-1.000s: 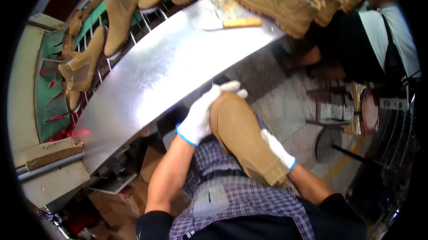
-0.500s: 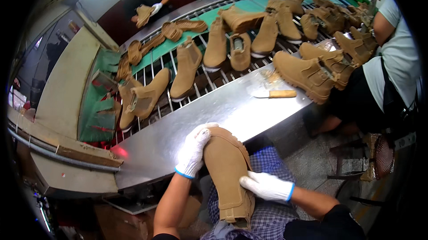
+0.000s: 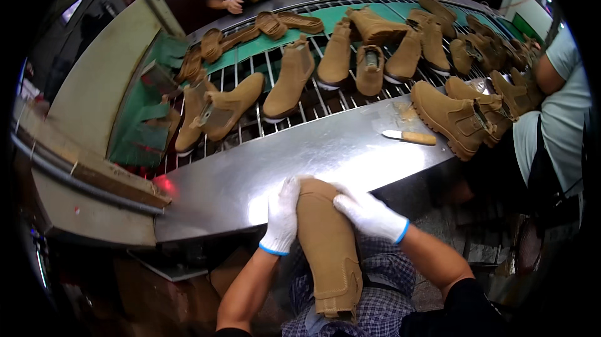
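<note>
A tan suede ankle boot [image 3: 327, 243] lies over my lap, its toe pointing away from me and its ankle opening toward me. My left hand [image 3: 283, 215], in a white knit glove with a blue cuff, is wrapped round the left side of the toe. From the other side my right hand [image 3: 369, 213], gloved the same way, grips the boot near the toe. Most of the sole is hidden under the upper and my hands. Ahead on the metal ledge lies a knife [image 3: 410, 137] with a wooden handle.
Beyond the steel ledge [image 3: 225, 193], a roller conveyor [image 3: 294, 108] carries several tan boots and loose soles [image 3: 270, 25]. Finished-looking boots [image 3: 447, 118] stand on the ledge at right, beside a seated co-worker [image 3: 557, 124]. Two other people work across the conveyor. A cream panel [image 3: 103, 86] bounds the left.
My right hand has moved from the boot's side up to its toe. The boot has turned so that less of its sole edge shows. The view has shifted slightly.
</note>
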`<state>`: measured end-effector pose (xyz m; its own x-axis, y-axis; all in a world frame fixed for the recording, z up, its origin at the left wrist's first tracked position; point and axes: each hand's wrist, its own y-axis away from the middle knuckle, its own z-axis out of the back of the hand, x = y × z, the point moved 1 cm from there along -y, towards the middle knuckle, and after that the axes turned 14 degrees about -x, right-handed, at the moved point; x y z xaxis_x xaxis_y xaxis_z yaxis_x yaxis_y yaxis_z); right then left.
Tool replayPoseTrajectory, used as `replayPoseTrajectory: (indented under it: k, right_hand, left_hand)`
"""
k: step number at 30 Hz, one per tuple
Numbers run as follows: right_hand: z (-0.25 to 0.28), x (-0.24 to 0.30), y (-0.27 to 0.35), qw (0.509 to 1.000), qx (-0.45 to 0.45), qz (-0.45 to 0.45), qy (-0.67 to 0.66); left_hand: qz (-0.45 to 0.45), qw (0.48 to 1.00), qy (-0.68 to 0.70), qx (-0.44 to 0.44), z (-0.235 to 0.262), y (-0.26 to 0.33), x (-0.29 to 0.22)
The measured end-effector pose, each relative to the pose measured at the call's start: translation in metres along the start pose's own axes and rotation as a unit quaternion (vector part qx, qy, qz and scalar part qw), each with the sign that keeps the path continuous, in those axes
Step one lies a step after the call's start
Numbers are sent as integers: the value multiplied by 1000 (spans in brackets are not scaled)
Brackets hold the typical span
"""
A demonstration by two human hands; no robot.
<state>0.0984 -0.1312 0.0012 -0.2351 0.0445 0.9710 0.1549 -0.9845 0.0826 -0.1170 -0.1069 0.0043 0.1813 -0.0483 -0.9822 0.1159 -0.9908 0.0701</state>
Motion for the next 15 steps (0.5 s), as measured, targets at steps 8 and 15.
replayPoseTrajectory:
  k: [8, 15]
  right_hand:
    - [7, 80, -28, 981, 59, 63, 174]
    - [31, 129, 46, 954, -180, 212, -114]
  left_hand:
    - [-46, 993, 36, -106, -7, 25, -2]
    - [236, 944, 224, 46, 74, 107, 53]
